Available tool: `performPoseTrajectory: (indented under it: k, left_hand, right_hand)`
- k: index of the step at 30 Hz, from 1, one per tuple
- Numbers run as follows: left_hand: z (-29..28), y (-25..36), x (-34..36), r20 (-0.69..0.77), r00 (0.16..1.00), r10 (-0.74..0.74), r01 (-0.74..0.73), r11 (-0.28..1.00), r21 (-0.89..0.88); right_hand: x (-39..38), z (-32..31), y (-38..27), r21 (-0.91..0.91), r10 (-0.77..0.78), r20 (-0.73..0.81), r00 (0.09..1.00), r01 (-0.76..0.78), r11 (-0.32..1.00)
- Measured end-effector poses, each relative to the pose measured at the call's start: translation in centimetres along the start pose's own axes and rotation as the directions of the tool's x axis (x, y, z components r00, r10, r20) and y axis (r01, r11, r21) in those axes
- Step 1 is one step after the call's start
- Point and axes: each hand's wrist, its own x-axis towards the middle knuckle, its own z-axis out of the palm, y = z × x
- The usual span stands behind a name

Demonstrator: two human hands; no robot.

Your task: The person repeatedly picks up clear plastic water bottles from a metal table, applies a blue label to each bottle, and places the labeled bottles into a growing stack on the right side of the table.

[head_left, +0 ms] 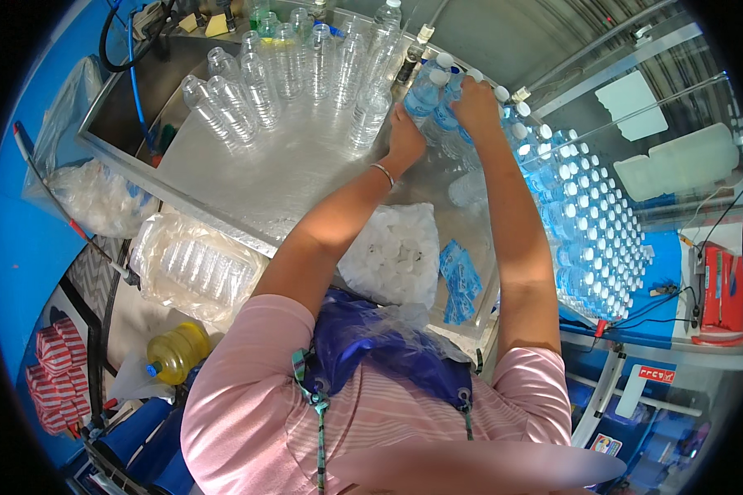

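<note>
At the far middle of a steel worktop point(248, 186), my left hand point(408, 139) is closed against the lower side of a clear water bottle point(422, 101) with a white cap and blue label. Just to its right, my right hand point(477, 107) is curled round a second labelled bottle point(447, 115); its fingertips are partly hidden. An uncapped clear bottle point(371, 115) stands left of my left hand. Between my forearms lie an open plastic bag of white caps point(392, 256) and a small pile of flat blue labels point(461, 280). Another clear bottle point(468, 190) is beside my right forearm.
Several uncapped bottles point(320, 62) stand along the back, by a steel sink point(124, 115). Rows of capped, labelled bottles point(586, 223) fill the right side. At the left are a bag of empty bottles point(198, 264) and a yellow jug point(178, 353).
</note>
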Motion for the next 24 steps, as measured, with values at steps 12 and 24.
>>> performPoseTrajectory:
  k: [12,24]
  left_hand:
    - [-13.8,-0.5,-6.2,-0.003,1.0,-0.025,0.024,0.988,-0.15]
    - [-12.7,-3.7,-2.7,-0.093,0.981,0.173,-0.176,0.984,-0.033]
  right_hand:
    - [-13.4,-1.1,-4.9,0.608,-0.271,0.125,0.954,0.143,0.781]
    - [-16.6,-1.9,-5.0,0.447,-0.261,0.155,0.953,0.168,0.879]
